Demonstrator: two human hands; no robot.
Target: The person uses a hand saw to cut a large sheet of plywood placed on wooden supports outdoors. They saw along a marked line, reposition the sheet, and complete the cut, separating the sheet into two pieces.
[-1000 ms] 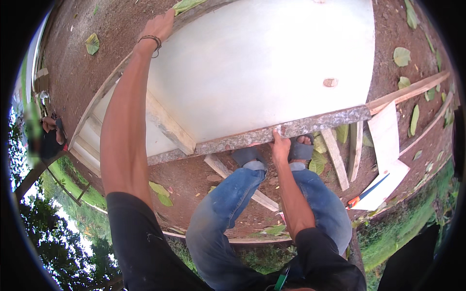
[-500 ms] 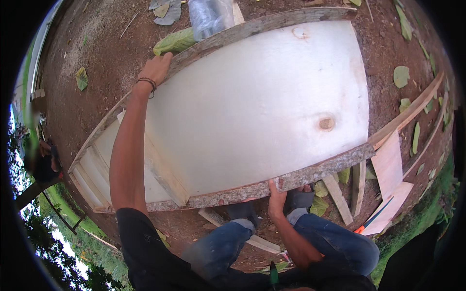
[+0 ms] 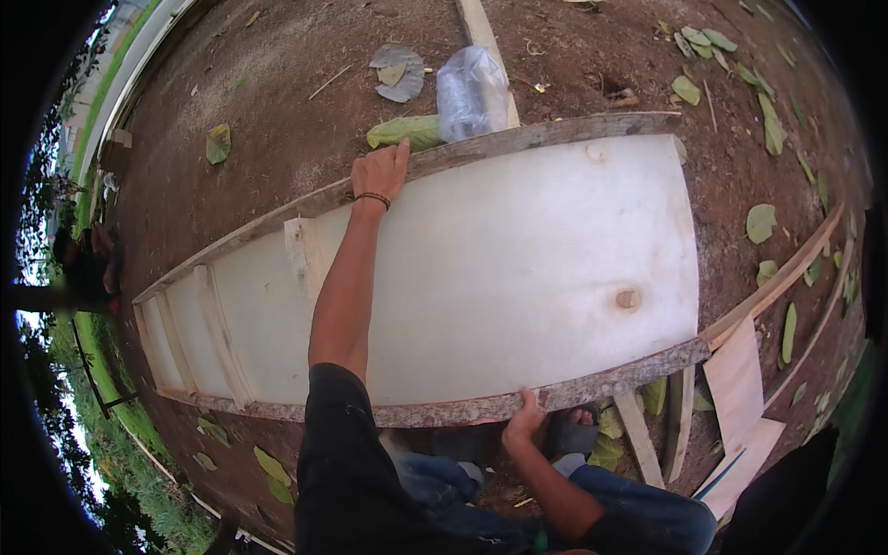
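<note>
A long frame lies across the ground in front of me: a pale whitish sheet (image 3: 518, 268) between two rough wooden side boards. Along its far side runs the far board (image 3: 546, 131), and my left hand (image 3: 381, 174) has its fingers curled over that edge. My right hand (image 3: 524, 421) grips the bark-covered near board (image 3: 610, 377), thumb on top and the other fingers hidden beneath. Wooden crosspieces (image 3: 222, 324) span the narrower left part; my left arm covers part of one. A brown knot (image 3: 628, 300) shows near the sheet's right end.
Beyond the far board lie a clear plastic bag (image 3: 472, 92), a wood strip (image 3: 481, 32) and a big leaf (image 3: 407, 132). Thin board scraps (image 3: 738, 370) and wood strips (image 3: 640, 439) lie at the near right. My sandalled foot (image 3: 575, 430) is beside the near board. Another person (image 3: 92, 264) is at far left.
The view has shifted, so the frame and the ground beyond it sit lower in the picture. Both hands keep their hold on the side boards, at about the same spots.
</note>
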